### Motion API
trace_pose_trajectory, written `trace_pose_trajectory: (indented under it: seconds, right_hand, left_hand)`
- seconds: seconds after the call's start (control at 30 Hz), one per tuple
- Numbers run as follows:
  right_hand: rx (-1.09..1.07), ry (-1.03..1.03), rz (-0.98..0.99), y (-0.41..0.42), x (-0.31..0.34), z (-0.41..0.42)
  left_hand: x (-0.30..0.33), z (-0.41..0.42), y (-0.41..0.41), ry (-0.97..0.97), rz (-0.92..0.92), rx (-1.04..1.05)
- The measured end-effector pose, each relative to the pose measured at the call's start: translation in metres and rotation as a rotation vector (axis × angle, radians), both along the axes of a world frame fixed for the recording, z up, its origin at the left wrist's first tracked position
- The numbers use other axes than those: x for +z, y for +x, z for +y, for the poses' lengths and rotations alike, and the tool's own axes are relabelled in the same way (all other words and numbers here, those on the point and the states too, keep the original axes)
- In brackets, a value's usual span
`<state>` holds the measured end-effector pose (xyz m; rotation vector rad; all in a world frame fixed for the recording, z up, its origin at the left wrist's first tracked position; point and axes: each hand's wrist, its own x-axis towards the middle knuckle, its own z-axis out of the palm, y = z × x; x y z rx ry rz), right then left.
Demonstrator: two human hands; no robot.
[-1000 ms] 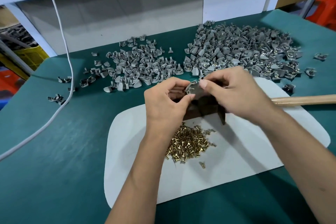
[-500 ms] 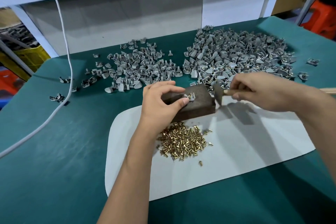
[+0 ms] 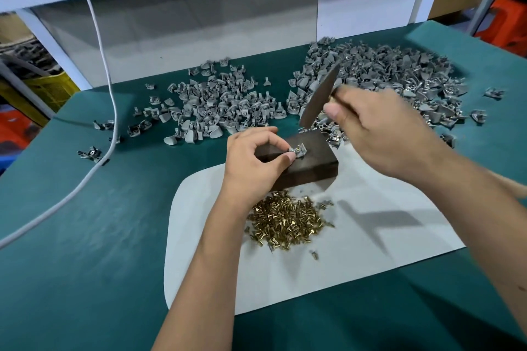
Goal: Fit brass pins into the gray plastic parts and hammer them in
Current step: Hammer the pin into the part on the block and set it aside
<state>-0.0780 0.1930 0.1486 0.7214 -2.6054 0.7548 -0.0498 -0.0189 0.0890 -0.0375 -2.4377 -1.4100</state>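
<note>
My left hand (image 3: pixel 253 162) pinches a small gray plastic part (image 3: pixel 298 150) with a brass pin in it, holding it on top of a dark block (image 3: pixel 313 162). My right hand (image 3: pixel 379 128) grips a hammer, whose blurred metal head (image 3: pixel 319 97) is raised above and behind the block. A heap of loose brass pins (image 3: pixel 285 219) lies on the white mat (image 3: pixel 370 251) in front of the block. Most of the hammer's handle is hidden by my right hand.
Two heaps of gray plastic parts lie on the green table: a smaller one (image 3: pixel 216 105) at centre left, a larger one (image 3: pixel 399 80) at the right. A white cable (image 3: pixel 111 94) hangs down and trails left. A few stray parts (image 3: pixel 91 152) lie by it.
My left hand set the gray part on the block and stayed on it. My right hand took the hammer and lifted its head up above the block.
</note>
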Motion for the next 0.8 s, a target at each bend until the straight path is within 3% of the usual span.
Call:
trace_pose_trajectory:
  seconds: [0.07, 0.2, 0.37, 0.5, 0.67, 0.8]
  right_hand:
    - [-0.048, 0.060, 0.059, 0.006, -0.002, -0.007]
    - [-0.045, 0.356, -0.056, 0.010, -0.001, -0.017]
    - [-0.094, 0.197, 0.095, 0.010, 0.011, -0.014]
    - [-0.068, 0.397, -0.040, 0.016, 0.002, -0.024]
    - [-0.110, 0.258, 0.110, 0.016, 0.013, -0.020]
    - [-0.075, 0.424, -0.016, 0.018, 0.004, -0.027]
  left_hand:
    - [0.000, 0.000, -0.001, -0.008, 0.002, -0.001]
    - [0.000, 0.000, 0.000, -0.017, 0.011, -0.001]
    - [0.000, 0.000, 0.000, -0.026, 0.017, 0.007]
    - [-0.001, 0.001, 0.000, -0.022, 0.017, -0.002]
    - [-0.002, 0.000, 0.000, -0.007, 0.012, 0.006]
    - [-0.004, 0.000, -0.001, 0.022, 0.001, -0.004]
